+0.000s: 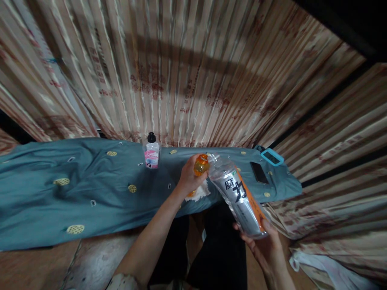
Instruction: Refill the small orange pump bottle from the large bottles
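Note:
My left hand (pixel 190 173) is wrapped round a small orange bottle (pixel 201 165) whose mouth points up and to the right. In my right hand (pixel 263 245) lies a large clear plastic drink bottle (pixel 237 191) with a silver and orange label, gripped near its base. That bottle is tilted, its neck up and to the left, with its mouth close to the mouth of the orange bottle. Whether the two mouths touch I cannot tell. Below my left hand a crumpled white tissue (pixel 202 192) lies on the cloth, with something orange at its left edge.
A clear bottle with a black cap and pink label (pixel 151 151) stands on the teal cloth (pixel 99 177). Toward the right end lie a dark phone (pixel 259 172) and a blue-framed device (pixel 272 157). Pleated curtains (pixel 187 80) hang behind. A white bag (pixel 329 266) sits lower right.

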Tool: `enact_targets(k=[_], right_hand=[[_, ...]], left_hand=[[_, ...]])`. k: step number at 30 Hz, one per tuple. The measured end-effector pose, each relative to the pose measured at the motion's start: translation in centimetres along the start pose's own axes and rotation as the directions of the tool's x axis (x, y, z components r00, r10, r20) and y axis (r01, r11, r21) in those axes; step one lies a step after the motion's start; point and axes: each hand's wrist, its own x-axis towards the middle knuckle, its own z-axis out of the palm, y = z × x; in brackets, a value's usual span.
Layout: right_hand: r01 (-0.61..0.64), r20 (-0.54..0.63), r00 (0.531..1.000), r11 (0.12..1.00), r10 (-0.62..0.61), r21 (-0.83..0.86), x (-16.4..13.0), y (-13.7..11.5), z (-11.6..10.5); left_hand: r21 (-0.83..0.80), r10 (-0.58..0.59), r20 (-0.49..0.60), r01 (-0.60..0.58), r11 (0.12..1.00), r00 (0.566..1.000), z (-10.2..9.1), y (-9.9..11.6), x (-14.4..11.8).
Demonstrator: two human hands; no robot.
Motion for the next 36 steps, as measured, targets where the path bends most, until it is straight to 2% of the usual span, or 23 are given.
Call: enact_targets(k=[14,22,29,36], right_hand=[[0.06,-0.061,0.996,0.996,-0.064,-0.065,-1.3,0.0,0.4],[0.051,-0.103,0.993,0.994,-0.061,-0.102,-2.2,0.0,0.7],[0.044,-0.11,0.992,0.987,-0.061,-0.155,-3.4,0.6,-0.3],[0.114,-0.079,0.989,0.981,-0.128,-0.159,-3.7,0.8,-1.1]], left_hand=[[-0.008,-0.008,-0.001,0.008,1.0,1.0,-0.1,0.5,0.1],[-0.01,-0.004,-0.002,0.004,1.0,1.0,0.1,0.1,0.1],[-0.036,0.005,0.003,-0.005,0.999,1.0,0.0,-0.2,0.0],[-0.035,-0.038,0.007,0.038,0.999,0.999,0.0,0.3,0.0]])
